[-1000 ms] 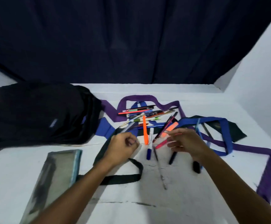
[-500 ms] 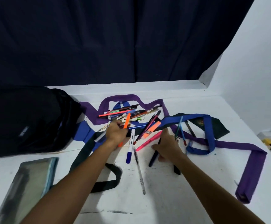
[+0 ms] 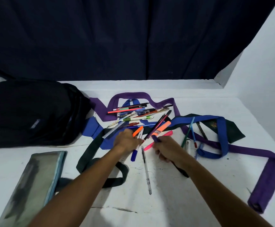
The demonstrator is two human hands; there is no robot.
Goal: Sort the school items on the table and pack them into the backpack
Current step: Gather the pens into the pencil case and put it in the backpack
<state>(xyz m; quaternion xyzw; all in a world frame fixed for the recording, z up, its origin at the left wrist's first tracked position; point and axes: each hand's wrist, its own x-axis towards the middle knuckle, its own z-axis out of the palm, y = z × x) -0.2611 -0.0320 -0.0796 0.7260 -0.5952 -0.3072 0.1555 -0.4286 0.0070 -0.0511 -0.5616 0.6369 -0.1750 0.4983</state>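
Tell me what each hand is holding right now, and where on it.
Left hand grips an orange marker and a blue-capped marker around their middles. Right hand holds a dark blue pen near one end.

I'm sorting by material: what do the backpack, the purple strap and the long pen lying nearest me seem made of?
Backpack: matte black woven fabric, probably nylon; it slumps softly.
Purple strap: flat cloth, folding and twisting limply.
Clear pen: transparent glossy plastic, likely; the table shows through its barrel.

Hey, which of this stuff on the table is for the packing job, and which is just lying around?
For the job: backpack, pile of pens, clear pen, pencil pouch, purple strap, blue strap.

Just there: dark curtain, white wall.
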